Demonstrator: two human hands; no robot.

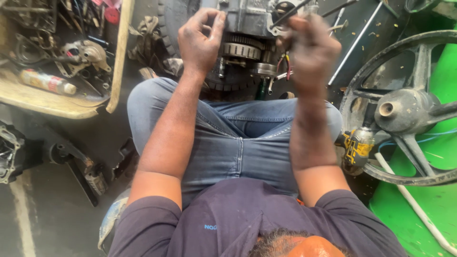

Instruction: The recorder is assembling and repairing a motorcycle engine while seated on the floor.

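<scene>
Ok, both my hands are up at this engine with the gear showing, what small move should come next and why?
Probably steady the right hand first. It is blurred, seemingly gripping a thin dark tool angled at the engine top, while the left hand rests open-fingered on the casing beside the exposed toothed gear. Loose red wires hang just under the right hand, so a steadied tool seems less likely to snag them.

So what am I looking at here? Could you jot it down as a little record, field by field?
setting: workshop floor, person seated, seen from above
left hand: fingers curled, touching the engine block at its top edge
right hand: blurred, closed around a thin dark tool
engine detail: ribbed round gear exposed
right side: spoked wheel on a green surface, yellow and black power tool
left side: tray of metal parts, spray can
</scene>
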